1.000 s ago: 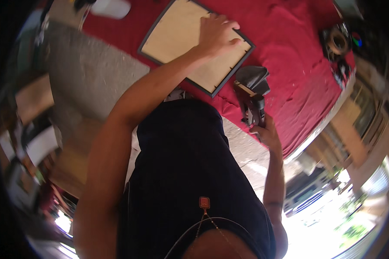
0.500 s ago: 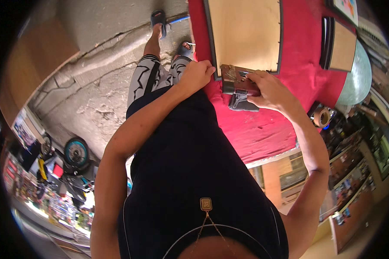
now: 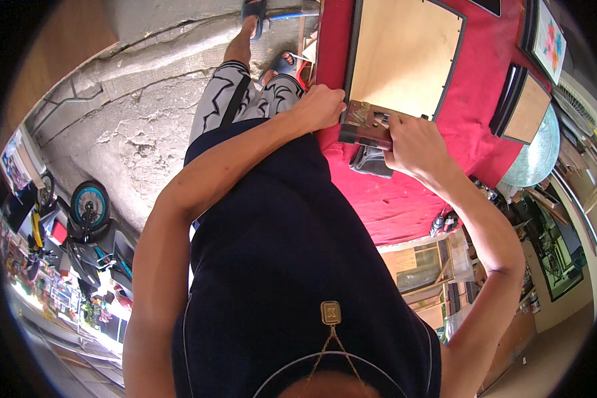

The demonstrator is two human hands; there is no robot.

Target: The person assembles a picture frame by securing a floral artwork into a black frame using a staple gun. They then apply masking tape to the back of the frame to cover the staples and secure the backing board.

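Observation:
A picture frame with a dark border and a pale wooden back lies face down on the red-covered table, small dark tabs along its right edge. My left hand is closed at the frame's near left corner; what its fingers hold, if anything, is hidden. My right hand grips the right end of a brown box-shaped object with metal pieces on top. This object sits across the near edge of the frame. Just below it lies a folded dark grey cloth.
Red cloth covers the table. Smaller frames and a flower picture lie toward the right, by a round glass sheet. A power drill is near the table's edge. A motorbike stands at left.
The whole view has shifted, showing more of the table's right side. My left hand stays closed at the frame's corner, and my right hand keeps its grip on the brown object.

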